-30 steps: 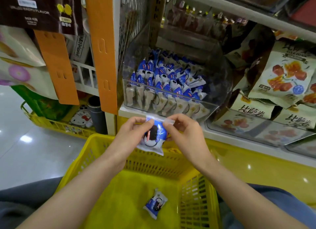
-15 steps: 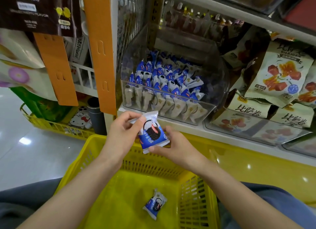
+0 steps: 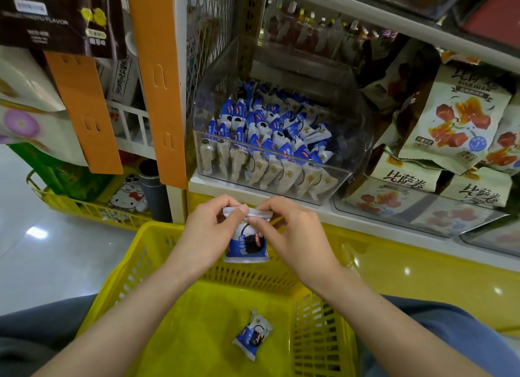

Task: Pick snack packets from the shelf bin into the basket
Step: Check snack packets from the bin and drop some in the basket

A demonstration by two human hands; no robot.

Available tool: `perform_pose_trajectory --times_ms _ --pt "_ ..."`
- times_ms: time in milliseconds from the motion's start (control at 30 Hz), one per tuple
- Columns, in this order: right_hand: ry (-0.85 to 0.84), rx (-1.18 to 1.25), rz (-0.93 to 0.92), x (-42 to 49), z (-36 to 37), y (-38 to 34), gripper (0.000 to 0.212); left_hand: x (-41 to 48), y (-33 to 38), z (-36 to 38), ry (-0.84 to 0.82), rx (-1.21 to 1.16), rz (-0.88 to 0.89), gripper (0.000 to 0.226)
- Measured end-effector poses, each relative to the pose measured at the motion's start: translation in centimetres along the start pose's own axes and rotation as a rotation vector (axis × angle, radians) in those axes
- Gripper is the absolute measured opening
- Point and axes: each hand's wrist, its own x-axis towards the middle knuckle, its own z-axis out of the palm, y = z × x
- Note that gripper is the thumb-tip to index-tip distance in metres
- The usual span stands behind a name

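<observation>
A blue-and-white snack packet (image 3: 245, 248) hangs upright over the far rim of the yellow basket (image 3: 135, 267). My left hand (image 3: 206, 236) pinches its top seal at the left corner, and my right hand (image 3: 292, 236) pinches the same seal at the right. A second packet of the same kind (image 3: 252, 338) lies on the basket floor. Just above my hands, the clear shelf bin (image 3: 346, 179) holds several more blue-and-white packets (image 3: 270, 140).
Cream bags of another snack (image 3: 455, 123) fill clear bins to the right. An orange hanging strip (image 3: 157, 81) and a wire panel stand left of the bin. A smaller yellow basket (image 3: 84, 205) sits on the floor at left. The yellow shelf base (image 3: 422, 286) runs behind my basket.
The packet was tilted half a second ago with my right hand under it. Now it hangs straight, and both hands pinch its top seal.
</observation>
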Motion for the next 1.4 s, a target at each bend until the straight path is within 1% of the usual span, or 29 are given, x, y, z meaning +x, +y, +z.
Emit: perform_pose_trajectory --times_ms 33,100,167,233,267,333,367,400,467,500,567,633,700,800,933,1033,1133,1200,1300,1400 --pt "0.009 0.021 0.012 0.0 0.0 0.0 0.014 0.0 0.0 0.1 0.003 -0.013 -0.002 0.014" --pt "0.038 0.144 0.096 0.0 0.0 0.0 0.005 0.0 0.0 0.3 0.030 -0.048 -0.017 0.005" --pt "0.090 0.290 0.225 0.3 -0.2 0.0 0.009 0.1 -0.1 0.3 0.063 -0.047 -0.027 0.018" --pt "0.110 0.442 0.362 0.8 -0.5 0.1 0.009 0.0 -0.2 0.3 0.090 0.041 0.005 0.029" --pt "0.103 0.527 0.421 0.9 -0.6 0.1 0.009 -0.1 -0.3 0.4 0.090 0.103 0.035 0.030" --pt "0.049 0.715 0.512 1.0 -0.7 -0.1 0.008 -0.3 -0.4 0.6 0.051 0.181 0.082 0.029" --pt "0.008 0.798 0.536 0.9 -0.7 -0.3 0.007 -0.3 -0.4 0.7 0.027 0.178 0.087 0.028" --pt "-0.036 0.865 0.538 0.8 -0.6 -0.5 0.007 -0.4 -0.5 0.7 0.013 0.141 0.074 0.026" --pt "-0.117 0.937 0.480 0.6 -0.6 -0.6 0.007 -0.4 -0.3 0.8 -0.010 -0.016 0.001 0.016" --pt "-0.148 0.924 0.431 0.6 -0.6 -0.7 0.011 -0.4 -0.2 0.8 -0.024 -0.092 -0.051 0.011" --pt "-0.182 0.805 0.334 0.5 -0.7 -0.7 0.022 -0.5 -0.1 0.8 -0.068 -0.181 -0.131 0.013" --pt "-0.182 0.647 0.262 0.5 -0.7 -0.8 0.030 -0.7 -0.1 0.9 -0.107 -0.214 -0.170 0.013" --pt "-0.187 0.569 0.218 0.5 -0.5 -0.8 0.031 -0.7 -0.3 1.1 -0.087 -0.214 -0.196 0.011" --pt "-0.194 0.587 0.218 0.5 -0.3 -0.9 0.035 -0.5 -0.4 1.3 -0.023 -0.295 -0.251 0.018" --pt "-0.125 0.551 0.288 0.4 0.3 -0.8 0.033 -0.4 -0.2 1.4 0.044 -0.393 -0.296 0.025" --pt "-0.070 0.480 0.313 0.1 0.9 -0.6 0.035 -0.5 0.1 1.1 0.026 -0.342 -0.267 0.026" --pt "-0.023 0.372 0.261 -0.1 1.2 -0.4 0.036 -0.6 0.4 0.9 -0.032 -0.264 -0.223 0.020" --pt "-0.014 0.340 0.218 -0.2 1.3 -0.4 0.036 -0.8 0.6 0.8 -0.064 -0.225 -0.205 0.017" --pt "-0.030 0.313 0.169 -0.2 1.4 -0.3 0.036 -0.7 0.9 0.8 -0.012 -0.172 -0.196 0.013" --pt "-0.014 0.329 0.175 -0.1 1.4 -0.2 0.024 -0.6 1.0 0.9 0.030 -0.128 -0.214 0.015"
